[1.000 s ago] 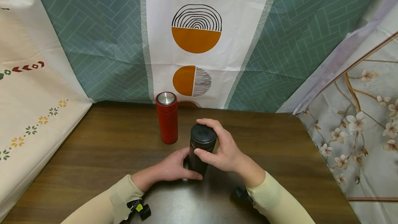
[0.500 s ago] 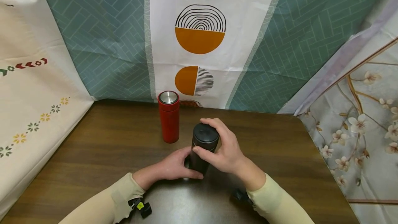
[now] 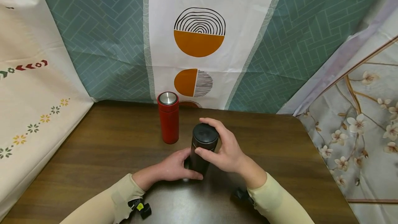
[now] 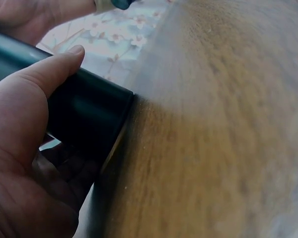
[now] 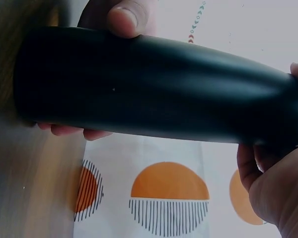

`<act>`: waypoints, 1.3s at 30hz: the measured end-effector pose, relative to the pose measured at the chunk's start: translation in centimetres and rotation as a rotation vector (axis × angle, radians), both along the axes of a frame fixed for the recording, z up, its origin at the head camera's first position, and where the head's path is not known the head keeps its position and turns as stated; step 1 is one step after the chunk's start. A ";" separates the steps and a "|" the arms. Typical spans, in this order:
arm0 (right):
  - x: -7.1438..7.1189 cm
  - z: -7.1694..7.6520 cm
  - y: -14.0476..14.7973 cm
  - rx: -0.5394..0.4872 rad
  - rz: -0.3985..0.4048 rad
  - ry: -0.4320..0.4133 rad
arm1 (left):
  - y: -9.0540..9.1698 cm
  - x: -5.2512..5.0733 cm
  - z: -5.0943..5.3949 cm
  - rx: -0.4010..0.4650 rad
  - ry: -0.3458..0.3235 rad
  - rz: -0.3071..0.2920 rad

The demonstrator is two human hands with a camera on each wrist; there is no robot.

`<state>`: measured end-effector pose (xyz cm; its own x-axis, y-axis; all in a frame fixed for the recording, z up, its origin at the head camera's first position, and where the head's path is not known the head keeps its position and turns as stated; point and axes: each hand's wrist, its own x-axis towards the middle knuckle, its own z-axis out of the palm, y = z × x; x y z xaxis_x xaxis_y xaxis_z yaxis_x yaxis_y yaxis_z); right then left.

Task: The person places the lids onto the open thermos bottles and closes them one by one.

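A black thermos flask (image 3: 199, 163) stands upright on the table in front of the person. My left hand (image 3: 174, 166) grips its lower body, thumb on the near side; in the right wrist view several of that hand's fingertips (image 5: 64, 130) show past the far edge. Around the dark lid (image 3: 205, 133) at the top, my right hand (image 3: 228, 152) curls its thumb and fingers. The left wrist view has the flask's base (image 4: 121, 109) down at the table surface. Behind and to the left, a red thermos flask (image 3: 169, 123) with a silver-topped lid stands upright, untouched.
The brown wooden table (image 3: 102, 141) meets a patterned green and white cloth (image 3: 112, 44) at the back. Cream cloth (image 3: 40, 92) hangs on the left, flowered cloth (image 3: 360, 148) on the right. A small black device (image 3: 140, 207) is strapped to the left wrist.
The head view has shifted slightly, so the scene sits a little further right than one second ago. Both hands keep the same hold on the black thermos flask, which stays in place.
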<state>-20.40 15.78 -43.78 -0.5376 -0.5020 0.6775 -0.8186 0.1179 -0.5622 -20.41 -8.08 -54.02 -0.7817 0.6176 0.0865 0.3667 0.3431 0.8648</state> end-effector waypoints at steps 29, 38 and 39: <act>0.2 0.8 0.5 -0.071 0.200 -0.157 | 0.1 0.1 0.3 -0.013 -0.016 -0.012; 0.3 0.4 0.4 -0.058 0.068 -0.130 | 0.1 0.1 0.4 -0.015 -0.048 -0.024; 0.3 0.3 0.4 -0.060 0.054 -0.125 | 0.1 0.1 0.4 -0.017 -0.048 -0.023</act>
<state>-20.07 16.17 -43.47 -0.5928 -0.4930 0.6368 -0.7461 0.0385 -0.6648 -20.32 -8.02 -53.57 -0.7700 0.6368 0.0387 0.3329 0.3493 0.8759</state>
